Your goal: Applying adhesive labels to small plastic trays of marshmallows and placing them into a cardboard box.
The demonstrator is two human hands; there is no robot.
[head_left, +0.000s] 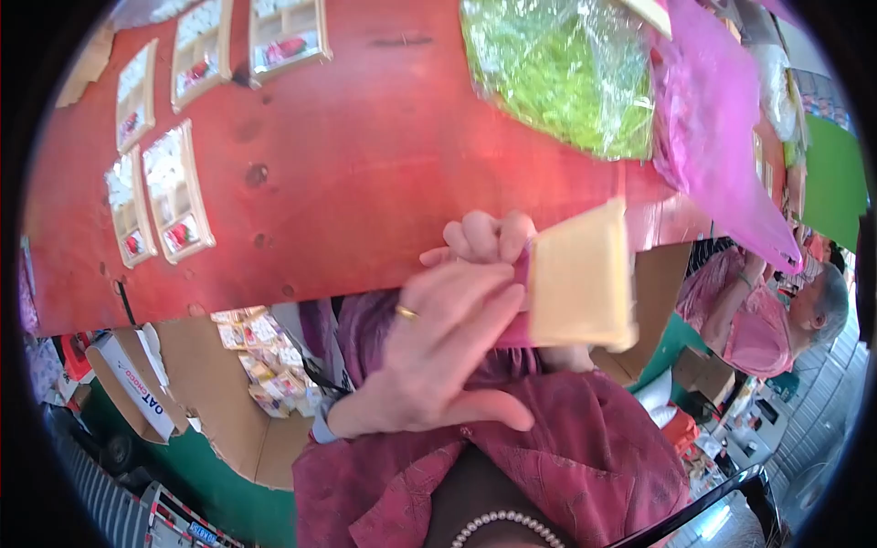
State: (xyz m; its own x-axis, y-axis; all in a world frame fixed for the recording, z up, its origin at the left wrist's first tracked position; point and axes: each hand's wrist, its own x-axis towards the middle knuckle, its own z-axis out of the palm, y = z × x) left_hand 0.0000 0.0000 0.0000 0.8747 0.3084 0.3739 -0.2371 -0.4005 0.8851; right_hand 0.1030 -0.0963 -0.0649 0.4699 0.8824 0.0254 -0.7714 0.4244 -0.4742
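Observation:
In front of my chest is a cream plastic tray (581,279), tipped up so that a plain flat face shows. A pink band (518,301) borders its left side. My right hand (480,239) is on the far side, its fingers curled around the tray's left part; the tray hides most of that hand. Nearer to me, my left hand (448,342), with a gold ring, lies over the pink band. Its fingers are stretched out and slightly blurred, the thumb apart, and nothing is gripped in it.
Several filled cream compartment trays (178,192) lie at the left of the red table (347,173). A clear bag of green pieces (566,82) and a pink plastic bag (708,128) are at the right. Below left, a cardboard box (206,393) holds packed trays. Another person (744,306) sits at the right.

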